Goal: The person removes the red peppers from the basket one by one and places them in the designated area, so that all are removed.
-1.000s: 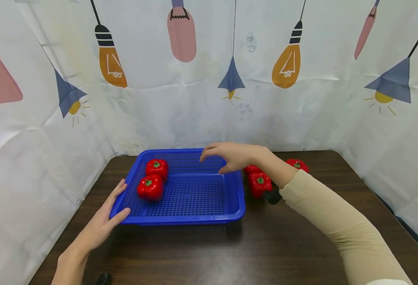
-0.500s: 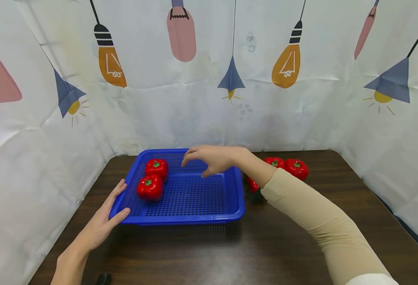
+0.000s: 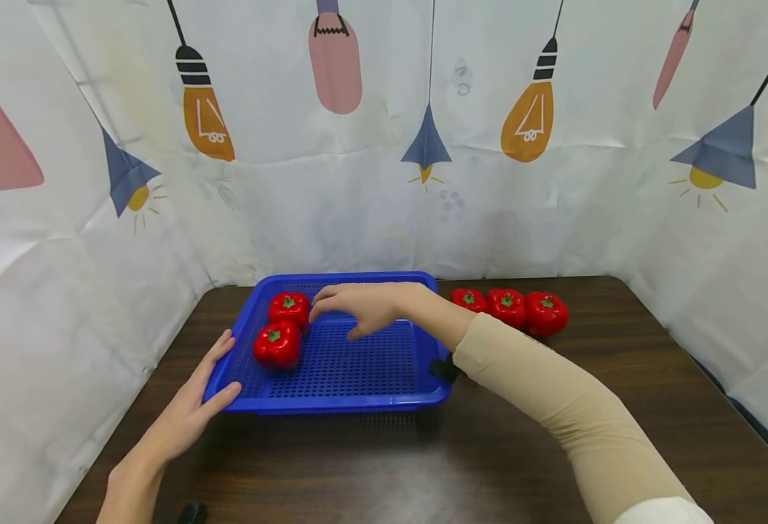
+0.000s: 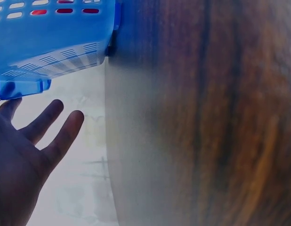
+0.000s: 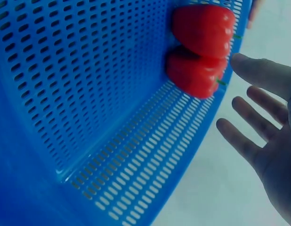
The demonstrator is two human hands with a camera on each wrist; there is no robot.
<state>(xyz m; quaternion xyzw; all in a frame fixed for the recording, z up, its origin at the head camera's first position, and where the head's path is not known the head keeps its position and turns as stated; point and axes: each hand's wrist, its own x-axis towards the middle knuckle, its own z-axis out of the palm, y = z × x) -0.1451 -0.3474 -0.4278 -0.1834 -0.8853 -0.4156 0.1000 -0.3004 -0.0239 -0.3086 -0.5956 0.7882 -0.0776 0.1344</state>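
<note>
Left hand (image 3: 183,415): rested on the left edge of the blue basket (image 3: 331,402), fingers apart.
Right hand (image 3: 364,306): hung above the basket, fingers apart.
Basket peppers (image 3: 277,346): 2 sat touching along its left edge.
Table peppers (image 3: 507,307): 3 showed past its right edge, toward the far edge of the table (image 3: 331,473).

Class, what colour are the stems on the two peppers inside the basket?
Green: the stems show best in the head view, against the red peppers.
</note>
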